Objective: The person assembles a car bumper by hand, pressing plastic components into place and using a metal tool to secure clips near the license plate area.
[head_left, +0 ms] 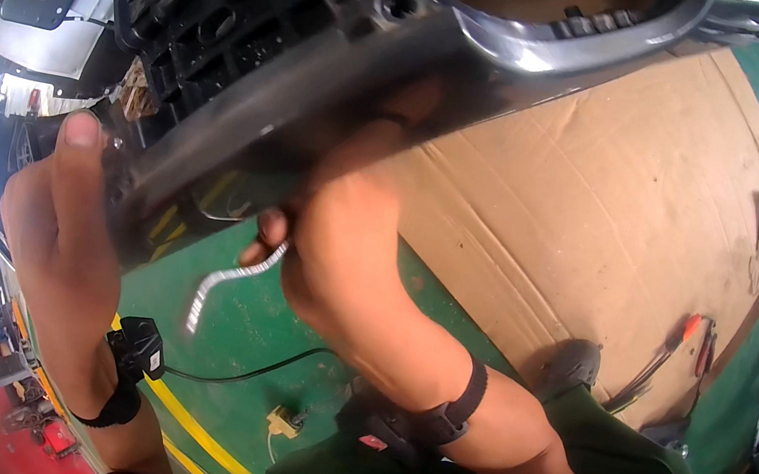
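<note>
A dark, glossy car panel (pixel 248 117) with a curved lower edge runs across the upper part of the head view. My left hand (pixel 69 213) grips its left end, thumb pressed on the front near a small fastener and fingers hidden behind. Under the panel's lower edge is my right hand (pixel 345 231), partly hidden by the panel. Its curled fingers hold a bent, silver, rod-like tool (pixel 228 275), S-shaped, whose free end points down to the left. Above the panel lies a black ribbed plastic part (pixel 198 27) with round holes.
Brown cardboard (pixel 592 183) covers the floor at the right, with red-handled tools (pixel 688 330) on it. My shoe (pixel 570 364) stands at its near edge. On the green floor lie a black cable (pixel 242 380), a small yellowish plug (pixel 284 421) and yellow lines (pixel 198 429).
</note>
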